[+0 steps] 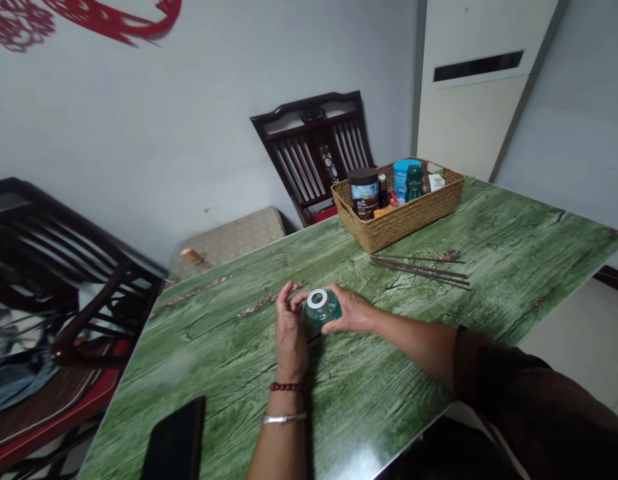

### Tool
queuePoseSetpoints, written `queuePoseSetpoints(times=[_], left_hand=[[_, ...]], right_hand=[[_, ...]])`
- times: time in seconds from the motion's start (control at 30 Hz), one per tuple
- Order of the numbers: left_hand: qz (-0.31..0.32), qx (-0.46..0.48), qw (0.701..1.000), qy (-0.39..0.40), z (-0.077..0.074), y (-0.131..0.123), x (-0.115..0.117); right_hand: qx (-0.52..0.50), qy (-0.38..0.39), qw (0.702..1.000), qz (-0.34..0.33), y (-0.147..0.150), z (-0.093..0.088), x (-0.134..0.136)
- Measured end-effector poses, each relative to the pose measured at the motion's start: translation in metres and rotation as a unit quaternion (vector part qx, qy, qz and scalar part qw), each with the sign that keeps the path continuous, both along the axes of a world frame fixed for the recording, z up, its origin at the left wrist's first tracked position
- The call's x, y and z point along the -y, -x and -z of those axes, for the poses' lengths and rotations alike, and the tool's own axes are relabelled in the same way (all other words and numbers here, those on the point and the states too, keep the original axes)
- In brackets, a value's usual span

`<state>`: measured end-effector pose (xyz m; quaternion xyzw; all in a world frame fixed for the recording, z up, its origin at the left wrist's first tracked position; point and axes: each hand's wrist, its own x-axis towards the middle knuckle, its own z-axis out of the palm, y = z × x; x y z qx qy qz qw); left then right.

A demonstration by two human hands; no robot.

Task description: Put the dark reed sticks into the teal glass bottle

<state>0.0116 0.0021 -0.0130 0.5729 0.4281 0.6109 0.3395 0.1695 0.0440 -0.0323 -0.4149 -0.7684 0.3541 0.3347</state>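
A small round glass bottle point(329, 308) with blue-green liquid and a silver collar stands on the green table near its middle. Its neck shows an opening at the top. My right hand point(349, 309) is closed round the bottle's right side, thumb in front. On the left side, my left hand point(291, 327) is upright with fingers stretched out, its fingertips close to the glass; whether they touch it I cannot tell. Several thin dark reed sticks point(421, 270) lie loosely together on the table, to the right of and beyond the bottle.
A woven basket point(403, 230) holding jars and bottles stands at the table's far side. A dark phone point(173, 440) lies near the left front edge of the green table point(229, 373). Dark wooden chairs point(316, 153) stand behind and to the left.
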Motion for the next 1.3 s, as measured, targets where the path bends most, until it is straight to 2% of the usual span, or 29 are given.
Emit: queuePoseSetpoints(times=[0.13,0.27,0.43,0.5,0.63,0.7,0.83,0.93,1.0,1.07,1.17,1.3], left_hand=[[0.003,0.033,0.999,0.005,0.003,0.002,-0.001],[0.065,0.021,0.997,0.040,0.000,-0.001,0.003],[0.011,0.044,0.999,-0.006,0.002,0.003,-0.001],[0.010,0.045,0.999,-0.010,0.004,0.005,-0.003],[0.056,-0.002,0.998,0.020,0.003,-0.001,-0.002],[0.061,-0.029,0.997,0.037,-0.002,-0.007,0.000],[-0.013,0.009,1.000,-0.002,-0.012,-0.010,-0.003],[-0.091,0.049,0.994,-0.031,-0.017,0.008,-0.008],[-0.147,-0.004,0.989,0.001,-0.018,0.027,-0.011],[-0.174,-0.117,0.977,0.045,-0.016,0.047,-0.012],[-0.193,-0.272,0.941,0.056,-0.011,0.069,-0.009],[-0.189,-0.391,0.896,0.089,-0.001,0.083,-0.002]], right_hand=[[-0.002,-0.002,1.000,-0.002,0.000,0.002,-0.001],[-0.004,-0.001,1.000,-0.004,0.000,0.000,-0.001],[-0.013,0.002,1.000,0.000,0.000,0.001,-0.001],[-0.010,0.000,1.000,-0.002,0.000,0.002,-0.001],[-0.002,-0.011,1.000,-0.006,0.000,0.003,-0.001],[0.003,-0.015,1.000,-0.001,0.000,0.004,-0.001],[0.005,-0.010,1.000,0.002,0.000,0.005,-0.002],[0.003,-0.002,1.000,0.002,0.000,0.004,-0.001],[0.006,0.001,1.000,0.006,-0.001,0.002,0.000],[0.009,0.005,1.000,0.011,-0.001,-0.001,0.002],[0.015,0.010,1.000,0.011,-0.002,-0.006,0.005],[0.024,0.020,0.999,0.005,-0.003,-0.008,0.005]])
